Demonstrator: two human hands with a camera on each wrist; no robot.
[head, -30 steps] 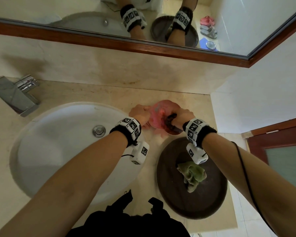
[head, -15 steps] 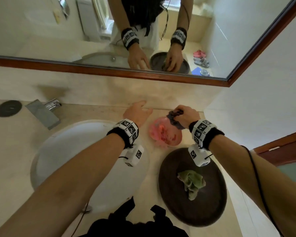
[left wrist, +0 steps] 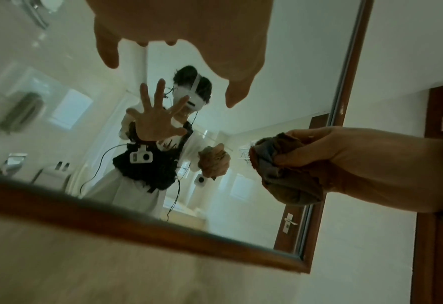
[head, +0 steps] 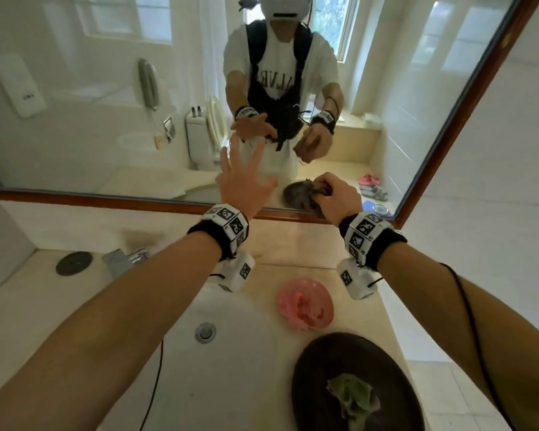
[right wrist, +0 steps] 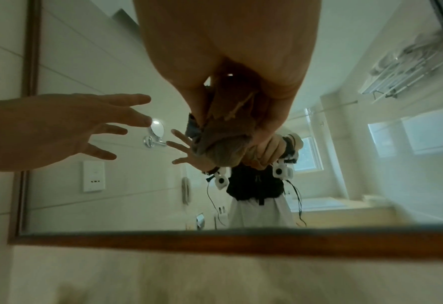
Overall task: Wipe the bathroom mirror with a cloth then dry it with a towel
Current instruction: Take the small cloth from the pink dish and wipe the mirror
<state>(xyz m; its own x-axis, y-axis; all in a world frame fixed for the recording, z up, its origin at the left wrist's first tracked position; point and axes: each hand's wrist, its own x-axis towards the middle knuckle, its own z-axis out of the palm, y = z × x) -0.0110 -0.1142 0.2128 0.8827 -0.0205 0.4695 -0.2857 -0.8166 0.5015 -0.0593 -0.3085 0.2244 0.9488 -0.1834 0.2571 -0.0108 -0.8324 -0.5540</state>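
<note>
The wood-framed mirror (head: pixel 106 104) fills the wall above the counter. My left hand (head: pixel 243 178) is raised before its lower middle with the fingers spread and holds nothing; it is close to the glass and not touching it. Just to the right, my right hand (head: pixel 333 197) grips a bunched brown-grey cloth (head: pixel 319 188) near the mirror's bottom edge. The left wrist view shows the cloth (left wrist: pixel 285 179) wadded in the right hand (left wrist: pixel 358 164). The right wrist view shows the cloth (right wrist: pixel 223 131) hanging from the fingers. A crumpled green towel (head: pixel 353 396) lies on a dark round tray (head: pixel 386 368).
A pink bowl (head: pixel 305 303) stands on the counter between the white sink (head: pixel 231 353) and the tray. A chrome faucet (head: pixel 125 259) and a dark round disc (head: pixel 73 262) sit at the back left. The wall and a wooden door frame lie close on the right.
Both hands have risen from the pink bowl to the mirror. The right hand has lifted the cloth out of the bowl. The left hand has spread its fingers.
</note>
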